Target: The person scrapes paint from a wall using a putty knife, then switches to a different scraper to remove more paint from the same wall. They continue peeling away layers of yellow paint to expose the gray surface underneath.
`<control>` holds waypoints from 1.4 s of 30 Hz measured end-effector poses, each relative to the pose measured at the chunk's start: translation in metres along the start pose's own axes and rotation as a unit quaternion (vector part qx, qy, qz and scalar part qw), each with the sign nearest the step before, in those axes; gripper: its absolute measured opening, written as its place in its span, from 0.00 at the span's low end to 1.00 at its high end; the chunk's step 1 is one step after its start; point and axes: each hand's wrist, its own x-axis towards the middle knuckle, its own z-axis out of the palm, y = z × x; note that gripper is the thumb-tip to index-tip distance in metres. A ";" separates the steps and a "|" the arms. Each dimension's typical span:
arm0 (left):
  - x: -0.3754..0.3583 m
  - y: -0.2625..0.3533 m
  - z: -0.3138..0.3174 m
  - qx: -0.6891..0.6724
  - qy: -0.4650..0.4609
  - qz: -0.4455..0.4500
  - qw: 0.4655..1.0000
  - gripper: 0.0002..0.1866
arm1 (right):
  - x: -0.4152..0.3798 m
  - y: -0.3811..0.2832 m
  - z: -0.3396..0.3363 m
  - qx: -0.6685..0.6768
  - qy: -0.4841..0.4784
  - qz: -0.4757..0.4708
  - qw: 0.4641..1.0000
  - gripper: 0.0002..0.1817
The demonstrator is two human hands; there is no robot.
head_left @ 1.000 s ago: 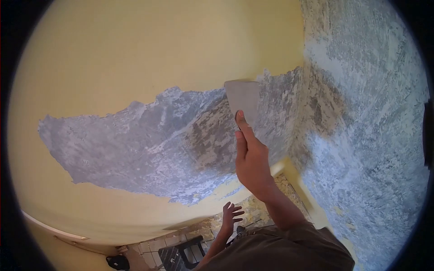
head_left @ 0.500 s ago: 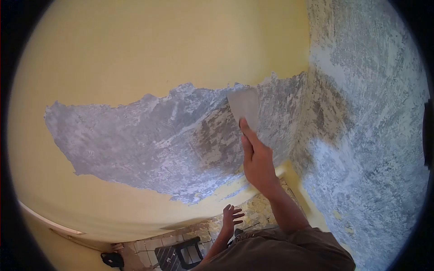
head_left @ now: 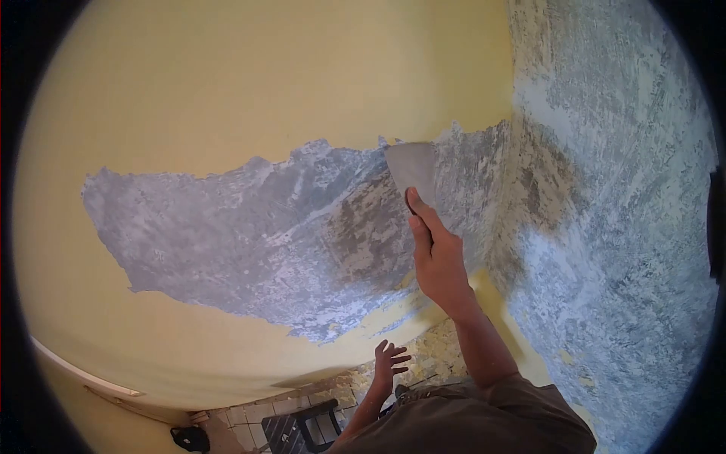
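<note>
Scraper on a wall
Right hand [head_left: 439, 261] grips the scraper [head_left: 412, 168], forefinger pressed along its blade, against the yellow wall [head_left: 265, 91]; left hand [head_left: 389, 365] hangs low, fingers spread.

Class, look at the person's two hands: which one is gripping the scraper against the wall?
The right hand, raised with its forefinger along the scraper blade. The left hand hangs low, fingers spread, holding nothing.

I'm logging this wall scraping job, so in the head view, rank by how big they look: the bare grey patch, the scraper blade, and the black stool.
1. bare grey patch
2. black stool, partly cut off
3. scraper blade, nearly alike
</note>
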 end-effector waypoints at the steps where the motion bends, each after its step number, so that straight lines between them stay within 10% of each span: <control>1: 0.000 0.000 -0.001 -0.009 0.006 0.002 1.000 0.40 | -0.007 0.007 0.003 -0.017 -0.001 -0.006 1.000 0.21; 27: 0.002 -0.007 0.002 -0.012 0.003 0.020 1.000 0.35 | -0.007 0.003 0.021 -0.035 -0.002 -0.012 0.999 0.23; 29: 0.008 -0.008 0.002 -0.015 0.015 0.007 1.000 0.35 | -0.005 0.018 0.028 -0.041 0.042 -0.146 0.988 0.23; 42: -0.001 -0.002 0.008 0.002 0.018 0.002 1.000 0.36 | 0.003 -0.013 0.025 -0.024 -0.013 -0.054 0.998 0.24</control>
